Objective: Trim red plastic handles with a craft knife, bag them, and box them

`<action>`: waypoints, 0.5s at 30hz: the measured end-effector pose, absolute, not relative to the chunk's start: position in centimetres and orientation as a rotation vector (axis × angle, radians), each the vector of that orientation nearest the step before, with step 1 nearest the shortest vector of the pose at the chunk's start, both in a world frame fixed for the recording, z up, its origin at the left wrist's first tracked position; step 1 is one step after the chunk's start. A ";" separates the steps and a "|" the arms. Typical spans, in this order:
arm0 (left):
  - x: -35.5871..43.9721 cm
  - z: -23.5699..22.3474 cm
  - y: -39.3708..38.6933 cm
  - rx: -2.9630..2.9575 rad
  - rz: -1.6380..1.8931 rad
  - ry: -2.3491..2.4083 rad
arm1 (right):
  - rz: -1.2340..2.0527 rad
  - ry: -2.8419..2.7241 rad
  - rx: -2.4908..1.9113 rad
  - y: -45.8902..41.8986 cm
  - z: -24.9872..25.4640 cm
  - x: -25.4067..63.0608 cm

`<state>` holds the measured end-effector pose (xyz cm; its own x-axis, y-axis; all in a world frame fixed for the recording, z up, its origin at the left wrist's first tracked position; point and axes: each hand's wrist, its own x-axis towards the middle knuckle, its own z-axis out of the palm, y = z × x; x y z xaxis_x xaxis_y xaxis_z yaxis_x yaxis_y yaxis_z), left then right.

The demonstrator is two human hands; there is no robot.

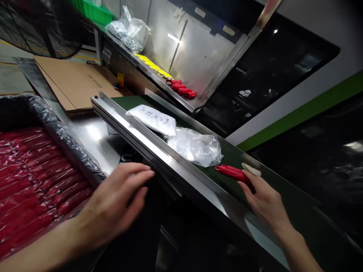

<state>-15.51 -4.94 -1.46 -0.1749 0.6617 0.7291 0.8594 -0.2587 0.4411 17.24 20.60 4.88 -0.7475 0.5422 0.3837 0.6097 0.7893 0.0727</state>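
My right hand pinches a red plastic handle with a hole at its far end, above the green conveyor belt. A small cream-coloured piece shows just beyond those fingertips; whether they touch it I cannot tell. Up the belt lie a crumpled clear plastic bag and a white packet with handwriting on it. My left hand hovers on the near side of the metal rail, fingers loosely stretched and thumb apart, holding nothing. Left of it is a box of red handles in clear wrap.
A metal rail edges the belt. Several red handles and a yellow strip lie on a steel shelf behind, near a bag of small parts. Flat cardboard, a green bin and a fan stand left.
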 end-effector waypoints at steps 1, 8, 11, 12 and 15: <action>-13.9 -0.2 -4.0 -1.936 -1.393 -1.702 | -0.304 -2.605 -0.812 18.9 5.5 16.8; -9.0 3.6 -1.0 -2.394 -1.114 -1.518 | -0.103 -2.612 -0.196 8.2 6.9 11.1; -9.8 1.9 -2.0 -2.353 -1.377 -1.794 | 0.029 -2.636 -0.162 9.8 6.2 9.7; -10.2 1.2 -2.7 -2.292 -1.481 -1.926 | 0.074 -2.666 -0.235 11.4 5.8 9.3; -11.0 -0.7 -5.3 -2.027 -1.754 -2.326 | 0.134 -2.768 -0.498 17.5 4.5 8.2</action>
<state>-11.00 -5.31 -0.68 -0.2927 0.9138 0.2816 0.5220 -0.0940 0.8478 8.16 17.54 4.50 -0.8864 0.3541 0.2982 0.3237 0.9346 -0.1476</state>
